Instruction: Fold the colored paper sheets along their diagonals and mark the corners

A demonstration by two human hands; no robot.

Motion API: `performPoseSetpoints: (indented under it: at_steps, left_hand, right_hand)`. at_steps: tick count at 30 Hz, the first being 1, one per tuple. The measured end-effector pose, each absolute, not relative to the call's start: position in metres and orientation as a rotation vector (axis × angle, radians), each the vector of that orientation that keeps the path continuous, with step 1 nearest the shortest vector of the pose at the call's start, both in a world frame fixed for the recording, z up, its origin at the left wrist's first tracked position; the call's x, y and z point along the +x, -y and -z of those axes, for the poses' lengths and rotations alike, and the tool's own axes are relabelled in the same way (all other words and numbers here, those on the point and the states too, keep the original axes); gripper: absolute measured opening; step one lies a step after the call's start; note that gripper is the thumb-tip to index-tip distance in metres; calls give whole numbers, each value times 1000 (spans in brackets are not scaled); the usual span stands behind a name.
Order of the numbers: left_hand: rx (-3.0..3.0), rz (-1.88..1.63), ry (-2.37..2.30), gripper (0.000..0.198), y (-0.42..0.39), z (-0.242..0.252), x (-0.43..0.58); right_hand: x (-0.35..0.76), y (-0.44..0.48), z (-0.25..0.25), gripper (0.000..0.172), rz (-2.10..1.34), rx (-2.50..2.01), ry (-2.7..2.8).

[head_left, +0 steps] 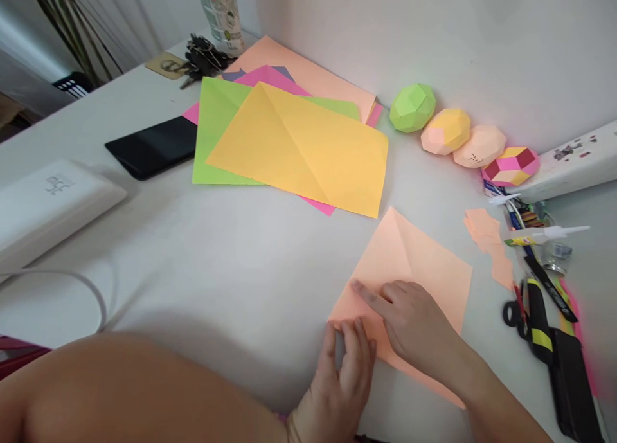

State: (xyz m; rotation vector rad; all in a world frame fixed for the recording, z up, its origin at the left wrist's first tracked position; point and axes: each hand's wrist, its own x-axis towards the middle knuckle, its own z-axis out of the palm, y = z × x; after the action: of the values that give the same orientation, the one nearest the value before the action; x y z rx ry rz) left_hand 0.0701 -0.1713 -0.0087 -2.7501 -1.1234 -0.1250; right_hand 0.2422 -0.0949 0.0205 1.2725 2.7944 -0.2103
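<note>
A peach sheet of paper (441,272) lies flat and turned at an angle on the white table, with a crease running down from its far corner. My left hand (340,379) grips the sheet's left corner, thumb and fingertips bent over the edge. On the sheet, my right hand (417,324) presses down with the index finger stretched out along the upper left edge. Its other fingers are curled under and partly hidden, and nothing shows in them. My two hands are close together but appear apart.
Yellow paper (308,147) and green paper (216,128) lie stacked behind. A black phone (154,147) and white box (58,205) stand left. Folded paper shapes (412,108) line the wall. Peach scraps (484,231), a glue tube (544,235), scissors (518,314) and a cutter (538,321) lie right.
</note>
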Motion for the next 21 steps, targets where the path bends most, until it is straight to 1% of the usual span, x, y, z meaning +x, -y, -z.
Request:
performPoseSetpoints:
  at_steps: [2, 4, 5, 8, 9, 10, 13, 15, 19, 21]
  left_hand:
    - [-2726, 90, 1154, 60, 169, 6, 70]
    - [-2727, 90, 1168, 60, 167, 5, 70]
    - [-2736, 109, 1172, 65, 166, 5, 71]
    - [-2756, 164, 1194, 92, 163, 4, 72]
    - [-2751, 165, 1200, 95, 161, 3, 73]
    - [-2740, 158, 1198, 92, 159, 1, 74]
    - [-2745, 98, 1131, 60, 146, -8, 75]
    - [-2802, 22, 1062, 43, 133, -15, 75]
    - [-2995, -132, 912, 19, 104, -23, 68]
    - [-3098, -136, 895, 5, 91, -22, 58]
  right_hand:
    - [242, 95, -21, 67, 207, 1269, -2805]
    - [242, 95, -20, 66, 210, 1285, -2809]
    - [242, 96, -18, 66, 218, 1298, -2807]
    - [243, 97, -15, 63, 246, 1337, -2803]
    - [243, 98, -14, 62, 250, 1343, -2803]
    - [243, 98, -14, 61, 251, 1343, -2802]
    - [243, 97, -15, 56, 279, 1349, -2795]
    - [243, 97, -16, 54, 337, 1364, -2773]
    - [242, 96, -18, 57, 427, 1394, -2683]
    - [241, 95, -19, 60, 424, 1389, -2627]
